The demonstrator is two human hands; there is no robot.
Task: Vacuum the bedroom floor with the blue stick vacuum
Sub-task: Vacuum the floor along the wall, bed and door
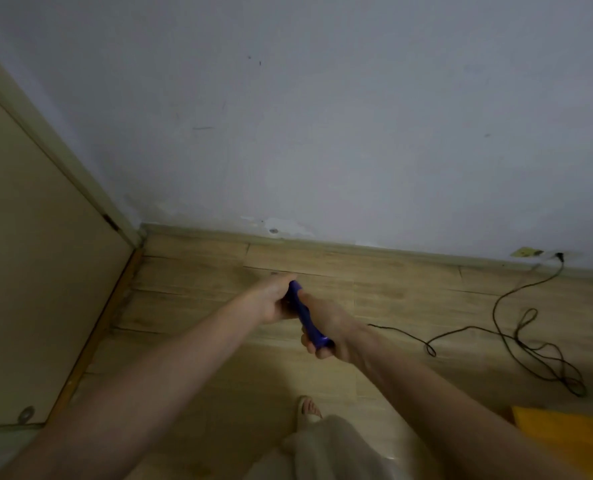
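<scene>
Only the blue handle of the stick vacuum [305,315] shows, slanting between my two hands above the wood-look floor [374,282]. My left hand [272,301] grips its far upper end. Around the near lower end, the fingers of my right hand [326,332] curl. The rest of the vacuum, its tube and its floor head are hidden behind my hands and arms.
A pale wall [323,133] with a skirting board [357,251] runs across ahead. A beige door [28,271] stands at the left. A black cable [517,334] loops over the floor at the right, leading up to a wall socket [560,255]. My foot in a sandal [307,408] is below; something yellow [565,431] lies at the lower right.
</scene>
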